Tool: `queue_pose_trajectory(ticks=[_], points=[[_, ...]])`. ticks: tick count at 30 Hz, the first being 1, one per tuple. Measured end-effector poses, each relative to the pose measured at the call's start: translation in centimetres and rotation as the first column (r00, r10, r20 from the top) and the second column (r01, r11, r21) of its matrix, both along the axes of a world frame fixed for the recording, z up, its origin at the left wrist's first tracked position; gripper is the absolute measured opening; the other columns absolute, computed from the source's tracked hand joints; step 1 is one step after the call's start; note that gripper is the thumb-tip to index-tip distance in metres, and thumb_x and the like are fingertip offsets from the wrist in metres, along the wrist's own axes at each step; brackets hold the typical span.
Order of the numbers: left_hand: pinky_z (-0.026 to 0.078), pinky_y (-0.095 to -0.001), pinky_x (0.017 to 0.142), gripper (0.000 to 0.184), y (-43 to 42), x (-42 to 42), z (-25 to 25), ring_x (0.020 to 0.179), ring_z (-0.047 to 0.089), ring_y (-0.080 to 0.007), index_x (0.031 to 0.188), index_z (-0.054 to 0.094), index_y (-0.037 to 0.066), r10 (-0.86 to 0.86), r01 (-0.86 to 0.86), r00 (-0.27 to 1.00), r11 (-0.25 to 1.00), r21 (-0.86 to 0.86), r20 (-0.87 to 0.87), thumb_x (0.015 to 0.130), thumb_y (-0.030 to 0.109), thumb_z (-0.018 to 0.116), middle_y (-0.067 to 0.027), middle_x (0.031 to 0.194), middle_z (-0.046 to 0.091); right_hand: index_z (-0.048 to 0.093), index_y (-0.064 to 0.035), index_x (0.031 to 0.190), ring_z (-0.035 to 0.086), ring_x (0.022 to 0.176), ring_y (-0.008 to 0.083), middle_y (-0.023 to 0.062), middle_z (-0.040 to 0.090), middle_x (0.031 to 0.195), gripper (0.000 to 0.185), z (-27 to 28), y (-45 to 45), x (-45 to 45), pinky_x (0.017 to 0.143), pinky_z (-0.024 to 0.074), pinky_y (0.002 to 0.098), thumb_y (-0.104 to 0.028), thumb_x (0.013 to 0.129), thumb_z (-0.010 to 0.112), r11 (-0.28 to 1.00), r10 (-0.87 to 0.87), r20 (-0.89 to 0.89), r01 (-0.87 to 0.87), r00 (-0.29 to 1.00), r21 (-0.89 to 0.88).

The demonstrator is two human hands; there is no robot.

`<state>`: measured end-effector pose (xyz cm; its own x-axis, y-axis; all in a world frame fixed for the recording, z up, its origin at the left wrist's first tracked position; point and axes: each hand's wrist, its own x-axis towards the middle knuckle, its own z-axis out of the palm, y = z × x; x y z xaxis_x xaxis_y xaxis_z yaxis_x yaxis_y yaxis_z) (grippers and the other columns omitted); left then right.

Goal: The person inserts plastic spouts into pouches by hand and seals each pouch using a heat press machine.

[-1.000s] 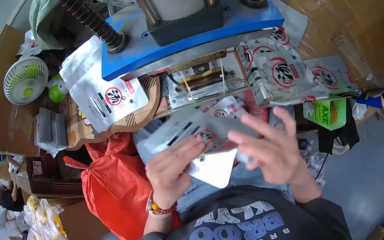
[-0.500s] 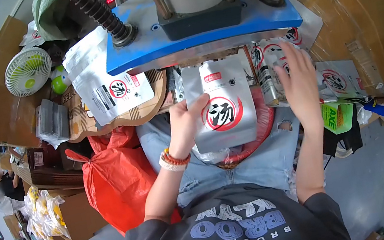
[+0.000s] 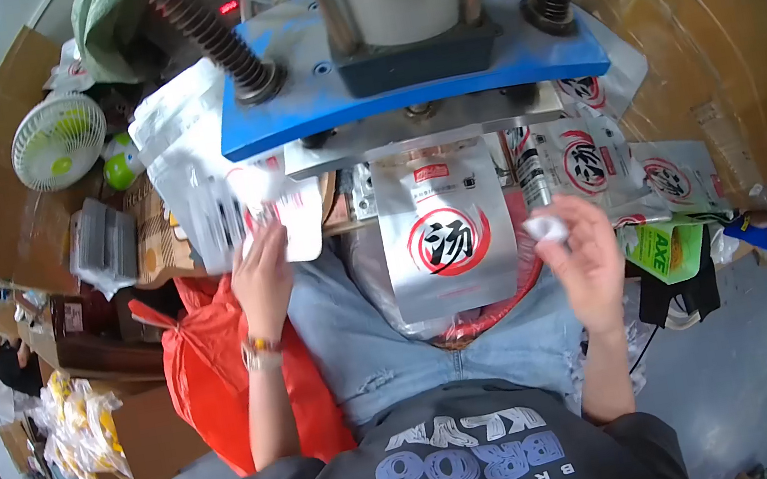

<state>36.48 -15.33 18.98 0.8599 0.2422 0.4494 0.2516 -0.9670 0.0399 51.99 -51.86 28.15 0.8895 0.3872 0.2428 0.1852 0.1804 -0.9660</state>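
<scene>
A silver pouch with a black character in a red ring lies with its upper end under the press; neither hand touches it. To the left, my left hand has its fingers closed at the near edge of a blurred silver pouch on a stack. My right hand is raised just right of the middle pouch. Between its thumb and fingers is a small white wad, whose kind I cannot make out.
More printed pouches lie to the right of the press. A small fan and clear plastic boxes stand at the left. Beside my legs hangs a red plastic bag. Cardboard walls enclose the bench. Other people are far left.
My left hand has let go of the middle pouch and moved left to the stack. My right hand has come down nearer me, now with the white wad. More metal shows beneath the press's blue plate.
</scene>
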Motion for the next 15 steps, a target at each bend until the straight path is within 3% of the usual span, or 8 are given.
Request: queue_pose_trajectory(ticks=[1,2,3,4,7,11,13,15], points=[[0.054,-0.0304,0.078,0.027,-1.6,-0.3,1.5,0.087,0.071,-0.0231,0.107,0.072,0.007,0.069,-0.012,0.985,0.943,-0.333,0.159,0.081,0.003,0.069,-0.0063,0.1,0.073,0.057,0.0014,0.115,0.058,0.096,0.0158,0.0149,0.062,0.11,0.034,0.8,0.6,-1.1,0.08,0.0494,0.0258,0.007,0.083,0.067,0.997,0.018,0.02,-0.02,1.0,0.074],[0.053,-0.0262,0.068,0.023,-2.3,-0.9,2.9,0.079,0.072,-0.0192,0.101,0.073,0.003,0.092,0.028,0.977,0.84,-0.541,0.194,0.08,-0.002,0.068,-0.0113,0.093,0.073,0.057,0.0026,0.112,0.059,0.096,0.0179,0.017,0.062,0.11,0.034,1.5,0.4,-1.3,0.08,0.0506,0.0279,0.008,0.08,0.068,1.0,0.0,0.259,0.002,0.966,-0.008],[0.053,-0.0259,0.069,0.025,-3.5,-1.1,4.4,0.078,0.071,-0.0185,0.101,0.072,0.002,0.129,0.026,0.964,0.824,-0.566,0.232,0.078,-0.005,0.066,-0.0121,0.092,0.073,0.058,0.0038,0.109,0.059,0.096,0.0199,0.0192,0.062,0.11,0.034,2.5,0.3,-1.4,0.081,0.0518,0.03,0.01,0.077,0.069,0.996,0.015,0.485,0.029,0.874,-0.083],[0.052,-0.0255,0.07,0.027,-4.9,-1.1,5.9,0.078,0.071,-0.0179,0.101,0.072,0.001,0.17,0.022,0.948,0.81,-0.587,0.27,0.077,-0.008,0.065,-0.0129,0.091,0.073,0.062,0.0035,0.103,0.06,0.095,0.0231,0.0189,0.062,0.109,0.033,4.0,0.3,-2.3,0.081,0.0521,0.0347,0.011,0.073,0.071,0.985,-0.01,0.555,0.105,0.832,-0.14],[0.055,-0.0288,0.072,0.035,-9.2,-0.6,10.3,0.087,0.071,-0.0233,0.092,0.073,0.003,0.017,0.098,0.922,0.956,-0.276,0.386,0.065,-0.015,0.058,-0.0105,0.093,0.073,0.067,-0.001,0.102,0.059,0.09,0.0283,0.0119,0.063,0.102,0.035,6.5,2.6,-3.8,0.078,0.0502,0.0383,0.005,0.068,0.074,0.941,0.032,0.79,0.249,0.612,-0.231],[0.057,-0.0313,0.077,0.025,-13.3,-1.2,13.0,0.09,0.071,-0.0242,0.087,0.073,0.003,-0.209,0.237,0.928,0.97,-0.055,0.307,0.065,-0.008,0.066,-0.0069,0.092,0.073,0.07,-0.0031,0.1,0.06,0.089,0.0249,0.0064,0.063,0.098,0.033,4.8,5.4,-3.3,0.074,0.0511,0.0354,-0.009,0.069,0.079,0.93,0.267,0.86,0.12,0.435,-0.349],[0.057,-0.0307,0.074,0.024,-13.5,-2.0,14.7,0.087,0.072,-0.0245,0.089,0.073,0.002,-0.36,0.434,0.87,0.884,-0.174,0.338,0.067,-0.005,0.068,-0.0085,0.092,0.073,0.073,-0.0078,0.098,0.061,0.086,0.0198,0.0023,0.063,0.096,0.034,7.1,3.5,-4.3,0.07,0.052,0.0314,-0.012,0.066,0.082,0.939,0.313,0.877,0.022,0.365,-0.344],[0.058,-0.0304,0.068,0.019,-14.0,-2.3,15.8,0.083,0.072,-0.0234,0.092,0.073,0.002,-0.467,0.556,0.828,0.753,-0.351,0.31,0.073,0.0,0.069,-0.011,0.093,0.073,0.074,-0.0101,0.099,0.061,0.083,0.0189,0.0006,0.063,0.092,0.041,8.1,2.0,-4.7,0.071,0.0525,0.0308,-0.016,0.06,0.085,0.946,0.323,0.788,-0.167,0.524,-0.277]])
